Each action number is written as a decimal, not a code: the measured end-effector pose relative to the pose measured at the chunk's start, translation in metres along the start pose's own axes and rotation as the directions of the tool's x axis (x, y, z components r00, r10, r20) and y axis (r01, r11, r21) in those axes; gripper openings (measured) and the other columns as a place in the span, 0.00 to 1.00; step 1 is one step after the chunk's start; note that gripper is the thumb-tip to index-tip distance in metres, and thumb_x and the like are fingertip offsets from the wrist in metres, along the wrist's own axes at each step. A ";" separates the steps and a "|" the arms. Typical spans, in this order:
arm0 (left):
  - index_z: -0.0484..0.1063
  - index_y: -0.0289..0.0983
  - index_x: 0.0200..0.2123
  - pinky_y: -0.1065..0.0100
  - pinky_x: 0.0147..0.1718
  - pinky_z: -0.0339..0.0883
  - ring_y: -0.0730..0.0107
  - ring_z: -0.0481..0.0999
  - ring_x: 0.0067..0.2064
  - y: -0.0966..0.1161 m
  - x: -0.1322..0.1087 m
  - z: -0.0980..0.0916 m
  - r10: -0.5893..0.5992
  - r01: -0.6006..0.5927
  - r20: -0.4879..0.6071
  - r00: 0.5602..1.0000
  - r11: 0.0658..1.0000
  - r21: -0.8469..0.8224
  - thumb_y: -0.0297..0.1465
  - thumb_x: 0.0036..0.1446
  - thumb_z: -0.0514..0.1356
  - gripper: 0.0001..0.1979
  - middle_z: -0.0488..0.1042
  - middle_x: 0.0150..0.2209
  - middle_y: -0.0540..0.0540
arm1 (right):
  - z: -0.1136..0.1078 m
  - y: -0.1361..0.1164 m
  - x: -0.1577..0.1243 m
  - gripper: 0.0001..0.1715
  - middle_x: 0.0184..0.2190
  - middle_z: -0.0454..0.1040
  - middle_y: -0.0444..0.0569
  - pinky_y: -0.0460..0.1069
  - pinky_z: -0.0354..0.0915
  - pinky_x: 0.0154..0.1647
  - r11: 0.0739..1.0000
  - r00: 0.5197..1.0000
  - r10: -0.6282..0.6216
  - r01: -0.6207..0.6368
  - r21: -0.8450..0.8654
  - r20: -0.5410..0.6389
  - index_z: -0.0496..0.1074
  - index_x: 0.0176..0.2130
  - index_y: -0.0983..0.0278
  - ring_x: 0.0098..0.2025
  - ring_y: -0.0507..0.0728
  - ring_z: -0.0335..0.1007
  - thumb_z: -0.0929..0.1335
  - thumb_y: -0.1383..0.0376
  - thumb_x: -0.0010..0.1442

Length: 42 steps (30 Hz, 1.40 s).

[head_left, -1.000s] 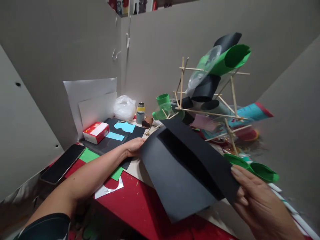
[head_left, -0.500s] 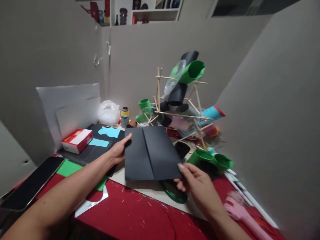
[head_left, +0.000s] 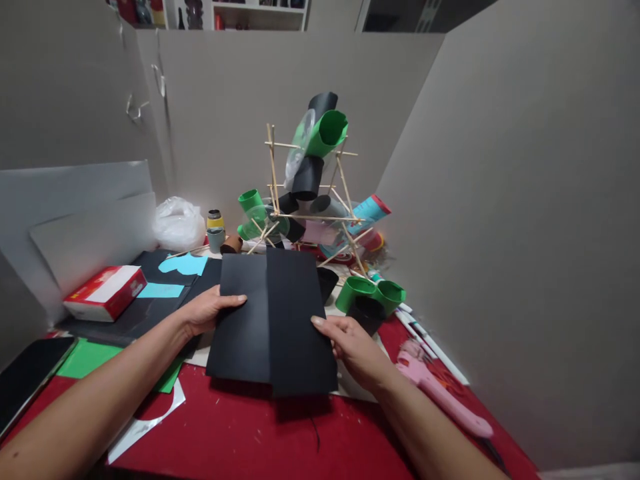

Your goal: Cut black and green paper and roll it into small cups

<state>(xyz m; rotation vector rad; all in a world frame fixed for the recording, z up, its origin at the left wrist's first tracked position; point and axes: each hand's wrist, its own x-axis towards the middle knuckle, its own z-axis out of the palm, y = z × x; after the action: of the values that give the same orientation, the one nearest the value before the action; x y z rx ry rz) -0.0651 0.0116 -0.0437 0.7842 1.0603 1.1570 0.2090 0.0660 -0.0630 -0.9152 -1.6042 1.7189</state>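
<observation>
In front of me I hold black craft paper point(head_left: 245, 333) that shows two panels meeting near the middle. The right panel point(head_left: 300, 333) overlaps the left one, and its top and bottom edges sit slightly offset. Whether they are two sheets or one folded sheet, I cannot tell. My left hand point(head_left: 213, 310) grips the left edge, thumb on the front face and fingers behind. At the right edge, my right hand point(head_left: 347, 340) pinches the paper between thumb and fingers. Behind the paper stands a stick frame point(head_left: 320, 218) carrying green tubes point(head_left: 327, 133) and black tubes point(head_left: 307, 179).
A pink glue gun point(head_left: 445, 393) lies at the right, beside white sticks point(head_left: 440, 353). More green tubes point(head_left: 355, 293) stand behind my right hand. A red box point(head_left: 107, 293), blue paper cutouts point(head_left: 185, 265), a plastic bag point(head_left: 179, 223) and a phone point(head_left: 30, 380) are at the left.
The paper has come lower and more upright, and its right panel now overlaps the left with edges offset. My right hand has shifted up along the edge. The view has turned right.
</observation>
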 end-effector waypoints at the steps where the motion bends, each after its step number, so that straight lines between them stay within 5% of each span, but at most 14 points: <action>1: 0.76 0.33 0.41 0.61 0.39 0.75 0.59 0.81 0.37 -0.001 0.000 0.001 -0.008 0.008 -0.002 1.000 1.000 0.024 0.30 0.41 0.74 0.22 0.82 0.38 0.39 | 0.002 0.001 0.000 0.29 0.17 0.70 0.44 0.44 0.52 0.19 1.000 1.000 0.001 -0.001 -0.008 -0.004 0.74 0.21 0.68 0.18 0.48 0.58 0.73 0.44 0.50; 6: 0.74 0.32 0.39 0.66 0.27 0.72 0.63 0.79 0.29 -0.002 0.011 -0.002 0.207 -0.172 -0.225 0.952 0.971 0.166 0.36 0.44 0.72 0.20 0.80 0.32 0.40 | 0.007 0.001 -0.002 0.29 0.18 0.73 0.45 0.46 0.58 0.22 1.000 1.000 0.004 -0.004 -0.010 -0.028 0.75 0.22 0.66 0.20 0.52 0.64 0.72 0.42 0.50; 10: 0.71 0.38 0.42 0.75 0.28 0.69 0.72 0.77 0.33 0.004 0.016 -0.006 0.447 -0.374 -0.431 0.784 0.894 0.247 0.35 0.50 0.68 0.17 0.78 0.37 0.46 | 0.006 0.000 -0.002 0.28 0.18 0.73 0.45 0.47 0.61 0.24 1.000 0.997 -0.009 0.008 -0.006 -0.079 0.74 0.20 0.64 0.22 0.55 0.67 0.71 0.42 0.50; 12: 0.72 0.39 0.40 0.75 0.29 0.68 0.73 0.77 0.33 0.006 0.013 -0.002 0.516 -0.424 -0.449 0.729 0.856 0.296 0.35 0.52 0.67 0.13 0.78 0.38 0.47 | 0.007 0.001 -0.002 0.29 0.18 0.73 0.45 0.48 0.61 0.23 1.000 0.995 -0.013 0.013 -0.002 -0.100 0.73 0.20 0.64 0.21 0.55 0.67 0.71 0.42 0.50; 13: 0.72 0.39 0.39 0.74 0.28 0.69 0.73 0.76 0.32 0.006 0.010 0.002 0.529 -0.429 -0.430 0.732 0.847 0.312 0.36 0.52 0.66 0.13 0.78 0.36 0.47 | 0.007 0.002 -0.001 0.29 0.18 0.73 0.45 0.48 0.61 0.23 1.000 0.994 -0.014 0.015 0.000 -0.109 0.73 0.20 0.64 0.21 0.55 0.67 0.71 0.41 0.50; 15: 0.72 0.37 0.38 0.72 0.27 0.69 0.72 0.76 0.28 0.002 0.005 0.012 0.469 -0.370 -0.334 0.817 0.872 0.319 0.40 0.52 0.66 0.15 0.78 0.32 0.45 | 0.009 0.004 -0.001 0.31 0.17 0.72 0.45 0.47 0.61 0.23 1.000 0.992 -0.021 0.022 0.003 -0.125 0.71 0.20 0.64 0.20 0.54 0.65 0.70 0.40 0.50; 17: 0.71 0.35 0.36 0.70 0.25 0.70 0.69 0.77 0.25 -0.006 0.001 0.023 0.290 -0.222 -0.196 0.937 0.926 0.307 0.45 0.51 0.66 0.19 0.79 0.29 0.44 | 0.011 0.006 0.000 0.32 0.17 0.71 0.44 0.47 0.61 0.22 0.999 0.990 -0.031 0.032 0.003 -0.136 0.70 0.20 0.64 0.20 0.53 0.64 0.70 0.39 0.50; 19: 0.69 0.35 0.35 0.70 0.24 0.70 0.68 0.79 0.25 -0.017 -0.001 0.032 0.094 -0.066 -0.081 0.992 0.952 0.300 0.48 0.49 0.66 0.22 0.78 0.29 0.44 | 0.014 0.007 -0.001 0.32 0.17 0.71 0.44 0.47 0.61 0.22 0.999 0.990 -0.041 0.041 -0.001 -0.138 0.69 0.20 0.63 0.20 0.53 0.64 0.70 0.38 0.50; 21: 0.67 0.36 0.33 0.71 0.24 0.70 0.69 0.78 0.25 -0.027 -0.002 0.038 0.005 0.001 -0.019 1.000 0.954 0.299 0.48 0.48 0.67 0.23 0.76 0.27 0.48 | 0.017 0.006 -0.003 0.33 0.17 0.70 0.44 0.47 0.60 0.22 0.999 0.990 -0.050 0.049 -0.009 -0.134 0.69 0.20 0.63 0.20 0.53 0.63 0.69 0.37 0.50; 27: 0.62 0.37 0.24 0.75 0.22 0.66 0.78 0.69 0.20 -0.037 0.001 0.037 0.027 -0.039 0.058 0.998 0.974 0.225 0.46 0.47 0.69 0.22 0.68 0.19 0.54 | 0.023 0.005 -0.005 0.37 0.12 0.67 0.45 0.46 0.55 0.17 0.995 0.995 -0.059 0.052 -0.081 -0.087 0.68 0.16 0.62 0.16 0.52 0.60 0.65 0.34 0.53; 31: 0.62 0.37 0.27 0.76 0.22 0.61 0.77 0.68 0.21 -0.037 0.002 0.035 0.029 -0.039 0.059 0.998 0.984 0.176 0.47 0.48 0.68 0.22 0.69 0.22 0.54 | 0.021 0.006 -0.002 0.41 0.10 0.67 0.46 0.45 0.54 0.16 0.992 0.995 -0.052 0.043 -0.116 -0.082 0.69 0.16 0.63 0.13 0.50 0.59 0.61 0.32 0.54; 37: 0.68 0.38 0.33 0.71 0.28 0.66 0.71 0.73 0.27 -0.046 0.001 0.041 -0.006 -0.007 0.081 0.997 0.988 0.152 0.44 0.51 0.67 0.17 0.74 0.27 0.51 | 0.018 0.008 0.001 0.35 0.08 0.66 0.45 0.43 0.50 0.13 0.992 0.994 -0.010 -0.003 -0.125 -0.109 0.67 0.15 0.64 0.11 0.48 0.55 0.68 0.39 0.53; 40: 0.69 0.38 0.33 0.71 0.29 0.68 0.70 0.74 0.27 -0.045 -0.001 0.041 -0.027 0.012 0.087 0.996 0.986 0.167 0.45 0.51 0.67 0.17 0.75 0.28 0.50 | 0.013 0.011 0.004 0.27 0.09 0.65 0.40 0.43 0.50 0.12 0.995 0.975 -0.043 0.021 -0.102 -0.219 0.69 0.24 0.63 0.11 0.48 0.54 0.70 0.43 0.53; 42: 0.68 0.38 0.30 0.73 0.24 0.64 0.73 0.71 0.23 -0.036 -0.004 0.038 -0.063 0.041 0.093 0.994 0.974 0.224 0.45 0.49 0.67 0.18 0.73 0.24 0.52 | 0.007 0.012 0.007 0.25 0.17 0.71 0.40 0.43 0.52 0.13 0.994 0.943 -0.092 0.069 -0.082 -0.321 0.71 0.39 0.62 0.15 0.49 0.59 0.71 0.45 0.53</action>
<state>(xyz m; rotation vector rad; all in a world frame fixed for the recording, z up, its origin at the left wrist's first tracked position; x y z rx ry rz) -0.0175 0.0000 -0.0634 0.9733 1.1317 0.9553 0.1996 0.0671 -0.0749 -1.0882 -1.4657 1.3800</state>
